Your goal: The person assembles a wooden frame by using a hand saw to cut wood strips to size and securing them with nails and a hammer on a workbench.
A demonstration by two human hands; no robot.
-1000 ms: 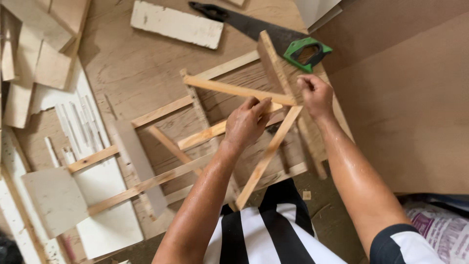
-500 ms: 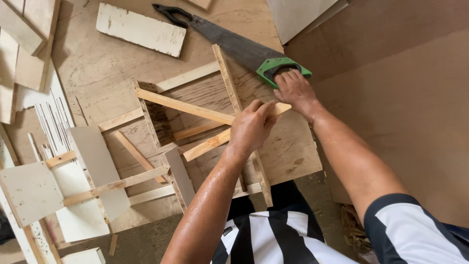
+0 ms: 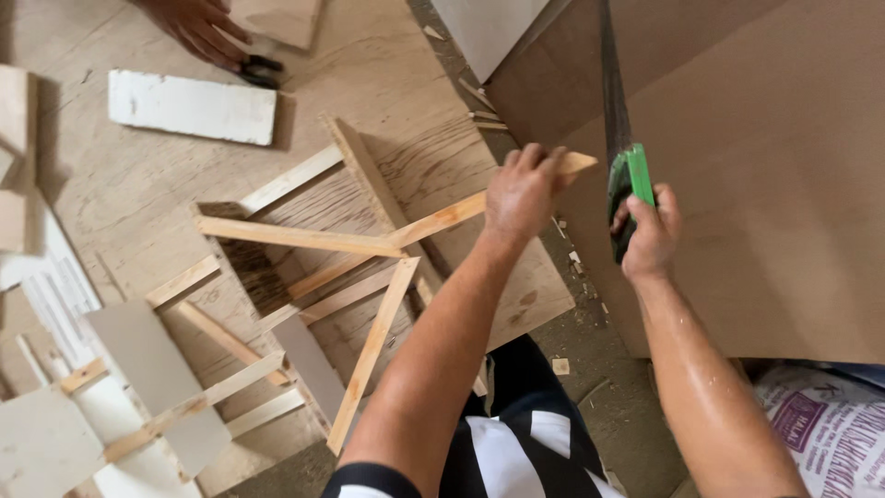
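The left hand (image 3: 523,189) clamps the long slat (image 3: 433,221), whose axis runs from the frame (image 3: 304,277) out past the plywood edge, while the right hand (image 3: 647,235), fist closed, holds the saw (image 3: 622,166) just right of that free end, blade crosswise to the slat.

A single head-worn camera looks steeply down from above the person's own arms, close enough that both forearms fill the lower half of the view. The left hand (image 3: 522,192) and right hand (image 3: 648,236) sit just right of centre, with a plywood floor (image 3: 138,184) spreading beyond and left of the fingers and a brown board (image 3: 784,184) to their right. No second view shares the scene.
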